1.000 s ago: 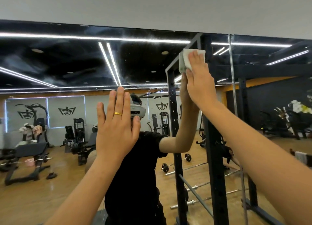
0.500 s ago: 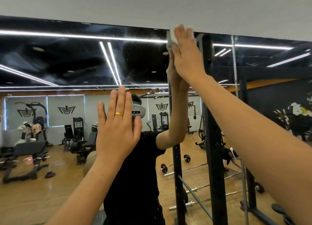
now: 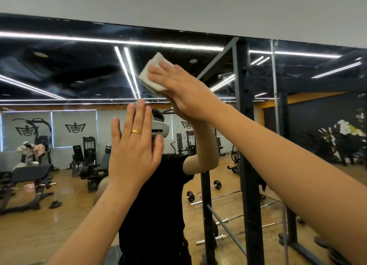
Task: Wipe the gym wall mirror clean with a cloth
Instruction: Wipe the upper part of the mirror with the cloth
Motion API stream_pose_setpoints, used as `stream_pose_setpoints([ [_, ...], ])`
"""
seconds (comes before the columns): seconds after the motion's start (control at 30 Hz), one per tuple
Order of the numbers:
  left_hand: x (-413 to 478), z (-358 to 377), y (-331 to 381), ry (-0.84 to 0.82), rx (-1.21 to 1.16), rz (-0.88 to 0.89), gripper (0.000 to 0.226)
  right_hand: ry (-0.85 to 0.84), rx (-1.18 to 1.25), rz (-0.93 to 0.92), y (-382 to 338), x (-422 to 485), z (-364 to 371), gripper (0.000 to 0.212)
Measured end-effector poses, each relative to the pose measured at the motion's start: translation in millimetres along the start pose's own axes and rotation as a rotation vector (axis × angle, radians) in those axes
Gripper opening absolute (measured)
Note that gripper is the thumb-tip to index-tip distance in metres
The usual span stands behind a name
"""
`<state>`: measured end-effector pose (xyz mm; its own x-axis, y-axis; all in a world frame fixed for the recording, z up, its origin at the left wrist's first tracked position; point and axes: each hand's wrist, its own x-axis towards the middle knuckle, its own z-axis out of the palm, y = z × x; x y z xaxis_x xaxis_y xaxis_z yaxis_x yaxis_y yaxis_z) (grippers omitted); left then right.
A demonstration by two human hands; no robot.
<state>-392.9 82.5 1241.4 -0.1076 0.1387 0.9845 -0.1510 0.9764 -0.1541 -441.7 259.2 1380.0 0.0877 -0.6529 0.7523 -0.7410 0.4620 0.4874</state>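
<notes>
My right hand [image 3: 184, 91], fingers flat, has swept the cloth [image 3: 152, 74] down-left from the top of the mirror [image 3: 59, 74]. That edge looks covered. My left hand [image 3: 135, 151] stays spread flat, bracing.

1. The mirror [image 3: 59, 75] spans the wall [image 3: 178, 4] ahead, with a strip of wall above it.
2. The cloth [image 3: 151, 74] lies high on the mirror, under the right hand [image 3: 184, 93].
3. The left hand [image 3: 135, 155] is raised before the mirror, below the cloth.
4. An upright seam [image 3: 275, 105] crosses the mirror, well right of both hands.
</notes>
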Motion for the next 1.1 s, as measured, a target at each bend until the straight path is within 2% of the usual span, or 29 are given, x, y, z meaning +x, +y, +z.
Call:
stream_pose_setpoints([
  [0.17, -1.2, -2.4, 1.3, -0.010, -0.003, 0.011, 0.070, 0.062, 0.054, 0.242, 14.5, -45.8, -12.7, 0.058],
  [0.3, -0.7, -3.0, 1.0, -0.029, -0.028, 0.001, 0.071, 0.245, 0.069, 0.535, 36.8, -32.6, -32.9, 0.059],
  [0.43, -2.2, -3.1, 4.2, -0.037, -0.034, 0.004, 0.070, 0.296, 0.071, 0.683, 63.0, -18.1, -51.4, 0.058],
  [0.63, 0.1, -1.7, 4.3, -0.013, -0.021, 0.006, 0.071, 0.379, 0.092, 0.779, 44.6, -47.0, -29.0, 0.059],
  [0.73, -2.0, -1.4, 3.3, -0.004, -0.001, 0.007, 0.071, 0.382, 0.117, 0.736, 31.4, -83.2, -9.0, 0.061],
  [0.9, -0.5, -1.8, 5.9, -0.015, -0.004, 0.010, 0.071, 0.309, 0.019, 0.759, 83.8, -67.1, -46.6, 0.062],
  [1.0, -0.7, -2.0, 4.6, -0.015, 0.007, 0.009, 0.071, 0.349, 0.040, 0.786, 102.1, -51.1, -62.1, 0.059],
  [1.1, 0.4, -2.3, 2.4, -0.016, 0.000, 0.013, 0.071, 0.412, 0.105, 0.818, 92.5, -58.3, -44.8, 0.061],
])
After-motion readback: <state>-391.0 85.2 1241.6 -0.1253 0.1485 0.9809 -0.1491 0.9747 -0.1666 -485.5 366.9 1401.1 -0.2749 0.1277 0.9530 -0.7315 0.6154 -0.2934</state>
